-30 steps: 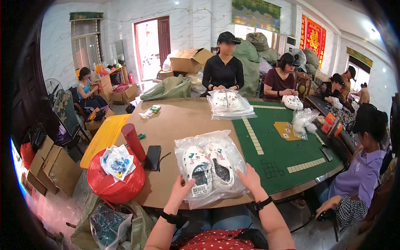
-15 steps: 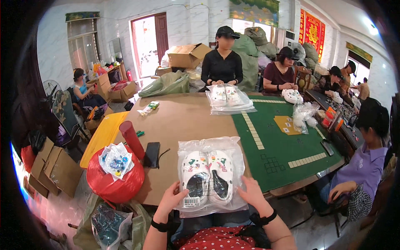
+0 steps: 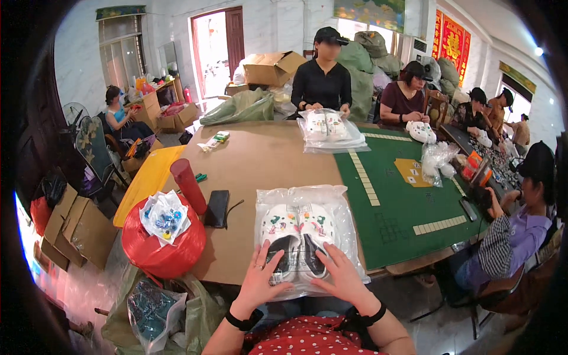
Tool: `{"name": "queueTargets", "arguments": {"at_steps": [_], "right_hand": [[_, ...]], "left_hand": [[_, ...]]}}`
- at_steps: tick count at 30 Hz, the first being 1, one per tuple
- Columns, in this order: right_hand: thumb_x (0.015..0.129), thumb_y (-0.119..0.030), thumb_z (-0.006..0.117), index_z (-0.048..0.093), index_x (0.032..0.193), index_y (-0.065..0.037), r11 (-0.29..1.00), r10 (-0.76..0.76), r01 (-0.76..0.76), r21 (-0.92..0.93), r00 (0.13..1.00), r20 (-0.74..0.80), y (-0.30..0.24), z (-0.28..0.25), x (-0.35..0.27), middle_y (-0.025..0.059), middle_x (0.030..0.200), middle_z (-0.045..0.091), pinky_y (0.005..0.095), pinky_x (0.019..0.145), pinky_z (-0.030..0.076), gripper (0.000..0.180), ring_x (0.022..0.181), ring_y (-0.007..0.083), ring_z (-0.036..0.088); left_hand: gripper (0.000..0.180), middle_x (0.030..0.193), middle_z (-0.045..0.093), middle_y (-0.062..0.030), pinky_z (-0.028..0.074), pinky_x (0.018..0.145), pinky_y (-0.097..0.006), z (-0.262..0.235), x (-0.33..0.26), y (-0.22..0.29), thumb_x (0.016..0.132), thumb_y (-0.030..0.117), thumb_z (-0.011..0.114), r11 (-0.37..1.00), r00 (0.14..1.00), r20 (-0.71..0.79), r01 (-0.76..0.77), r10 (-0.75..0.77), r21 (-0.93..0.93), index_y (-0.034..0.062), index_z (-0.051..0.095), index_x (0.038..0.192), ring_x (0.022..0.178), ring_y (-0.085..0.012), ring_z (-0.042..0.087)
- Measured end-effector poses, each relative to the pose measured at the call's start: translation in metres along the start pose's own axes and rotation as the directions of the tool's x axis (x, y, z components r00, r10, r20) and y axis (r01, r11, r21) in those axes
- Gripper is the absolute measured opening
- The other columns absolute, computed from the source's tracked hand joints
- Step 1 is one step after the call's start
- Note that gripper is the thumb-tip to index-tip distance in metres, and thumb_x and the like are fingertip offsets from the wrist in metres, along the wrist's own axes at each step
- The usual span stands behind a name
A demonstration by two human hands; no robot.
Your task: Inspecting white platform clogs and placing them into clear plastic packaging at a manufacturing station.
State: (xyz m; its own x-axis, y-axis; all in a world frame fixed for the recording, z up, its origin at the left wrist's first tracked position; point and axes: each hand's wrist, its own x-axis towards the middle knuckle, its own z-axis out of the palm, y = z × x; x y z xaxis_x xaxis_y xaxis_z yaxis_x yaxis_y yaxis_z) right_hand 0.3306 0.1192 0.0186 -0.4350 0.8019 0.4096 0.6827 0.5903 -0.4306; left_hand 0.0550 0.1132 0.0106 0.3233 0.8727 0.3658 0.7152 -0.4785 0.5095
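Head view: white clogs (image 3: 299, 225) in a clear bag (image 3: 305, 193) under two spread hands

Position: the bagged pair lies flat at the near edge of the brown bench (image 3: 254, 163), just beside a green mat (image 3: 387, 201).
Fingers: left hand (image 3: 260, 281) and right hand (image 3: 344, 278) rest on the clear bag, digits spread wide, gripping nothing.
Handling: judged light; clogs probably springy, film slippery and easily creased. Best hold appears to be through the film on both outer clog sides, rather than by loose bag corners.
Surroundings: black phone-like item (image 3: 217, 208), dark red cylinder (image 3: 189, 186) and red twine roll (image 3: 163, 257) stand leftward.
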Motion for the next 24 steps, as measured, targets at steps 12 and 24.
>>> {"name": "queueTargets", "arguments": {"at_steps": [12,24], "right_hand": [[0.077,-0.028,0.083,0.069,0.122,-0.022,0.993,-0.074,0.073,-0.092,0.997,-0.004,-0.009,-0.02,-0.019,0.0106,0.149,0.048,0.0506,0.109,0.038,0.048,0.139,0.0363,0.042],[0.072,-0.023,0.086,0.072,0.099,-0.018,0.985,-0.16,0.146,-0.09,0.97,-0.183,-0.008,-0.025,-0.028,0.0049,0.132,0.061,0.0435,0.099,0.047,0.03,0.123,0.0323,0.055]], "left_hand": [[0.067,0.157,0.04,-0.0167,0.042,0.111,-0.049,-0.021,-0.027,0.011,0.07,0.026,0.087,0.972,0.986,0.014,-0.165,0.165,0.169,0.0231,0.064,0.133,0.139,-0.0417,0.042],[0.043,0.121,0.063,-0.0104,0.052,0.09,-0.042,-0.027,-0.048,0.001,0.071,0.018,0.086,0.987,0.967,-0.213,-0.122,0.142,0.104,0.016,0.072,0.111,0.105,-0.0324,0.061]]}}
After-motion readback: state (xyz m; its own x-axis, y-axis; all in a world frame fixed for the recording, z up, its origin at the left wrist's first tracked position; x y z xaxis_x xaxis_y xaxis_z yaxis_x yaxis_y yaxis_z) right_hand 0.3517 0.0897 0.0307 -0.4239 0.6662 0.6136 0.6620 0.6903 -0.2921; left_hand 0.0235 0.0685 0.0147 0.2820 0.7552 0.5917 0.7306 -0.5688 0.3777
